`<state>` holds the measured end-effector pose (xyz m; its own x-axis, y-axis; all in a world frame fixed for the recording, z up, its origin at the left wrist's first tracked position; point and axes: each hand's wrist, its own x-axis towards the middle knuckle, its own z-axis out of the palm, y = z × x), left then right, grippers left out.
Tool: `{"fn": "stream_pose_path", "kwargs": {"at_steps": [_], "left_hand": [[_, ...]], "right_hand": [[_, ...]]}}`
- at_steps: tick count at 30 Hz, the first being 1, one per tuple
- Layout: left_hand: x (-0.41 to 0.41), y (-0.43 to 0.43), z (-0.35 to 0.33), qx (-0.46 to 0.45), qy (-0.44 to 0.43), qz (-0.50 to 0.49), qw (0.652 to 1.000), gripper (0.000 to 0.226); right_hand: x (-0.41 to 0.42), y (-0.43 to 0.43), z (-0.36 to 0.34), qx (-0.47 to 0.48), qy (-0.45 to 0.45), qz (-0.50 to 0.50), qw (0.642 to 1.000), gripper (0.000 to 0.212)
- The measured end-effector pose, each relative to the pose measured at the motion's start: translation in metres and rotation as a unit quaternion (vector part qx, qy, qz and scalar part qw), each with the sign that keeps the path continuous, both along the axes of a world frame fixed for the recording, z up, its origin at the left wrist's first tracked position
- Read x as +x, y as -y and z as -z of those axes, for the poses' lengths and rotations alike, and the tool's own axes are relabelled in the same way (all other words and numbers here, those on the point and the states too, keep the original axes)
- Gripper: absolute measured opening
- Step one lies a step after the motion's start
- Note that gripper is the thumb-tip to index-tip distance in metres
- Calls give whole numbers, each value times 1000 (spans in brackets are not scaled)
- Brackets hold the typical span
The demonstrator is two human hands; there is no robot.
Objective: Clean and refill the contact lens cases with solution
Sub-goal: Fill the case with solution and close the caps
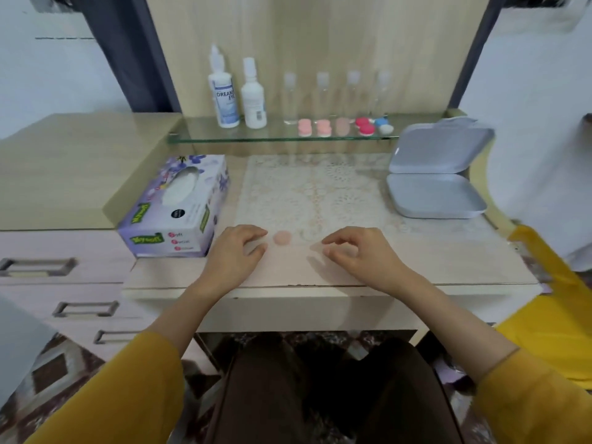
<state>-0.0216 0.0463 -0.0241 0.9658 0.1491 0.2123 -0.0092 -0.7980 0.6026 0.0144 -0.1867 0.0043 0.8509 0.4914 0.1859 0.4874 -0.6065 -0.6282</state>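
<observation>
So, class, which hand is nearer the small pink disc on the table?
The left. The left hand lies just left of the pink disc, with its fingertips almost at it. The right hand lies further off to the disc's right.

One camera here, riding on the person's head, facing forward and tipped down over the desk (pixel 448 267). The lace mat (pixel 314 190) sits dead centre, seen from close above and from its near side. Behind the mat, the glass shelf (pixel 224 136) and the back panel fill the top. The left hand (pixel 235 248) and right hand (pixel 355 251) reach in at the mat's near edge, lap below. The wide lens bends everything out towards the frame's edges.
</observation>
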Motion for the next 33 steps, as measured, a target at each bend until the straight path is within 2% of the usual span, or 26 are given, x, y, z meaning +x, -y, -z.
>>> {"fn": "stream_pose_path", "kwargs": {"at_steps": [5, 10, 12, 18, 23, 29, 33], "left_hand": [[14, -2, 0, 25, -10, -5, 1000, 38], [31, 1, -16, -27, -5, -17, 999, 36], [41, 3, -25, -34, 17, -18, 999, 34], [85, 0, -54, -91, 90, -58, 990, 33], [126, -8, -79, -113, 148, -109, 976, 37], [162, -16, -91, -93, 163, -137, 973, 47], [173, -17, -95, -96, 171, -153, 969, 52]], "right_hand": [[27, 16, 12, -48, 57, 38, 997, 44], [40, 28, 23, -95, 40, 54, 993, 85], [47, 28, 25, -96, 42, 48, 993, 91], [67, 30, 25, -23, 28, 45, 998, 55], [78, 36, 40, -26, 57, 55, 997, 29], [78, 35, 42, -4, 53, 60, 997, 31], [77, 34, 43, 4, 44, 64, 997, 42]]}}
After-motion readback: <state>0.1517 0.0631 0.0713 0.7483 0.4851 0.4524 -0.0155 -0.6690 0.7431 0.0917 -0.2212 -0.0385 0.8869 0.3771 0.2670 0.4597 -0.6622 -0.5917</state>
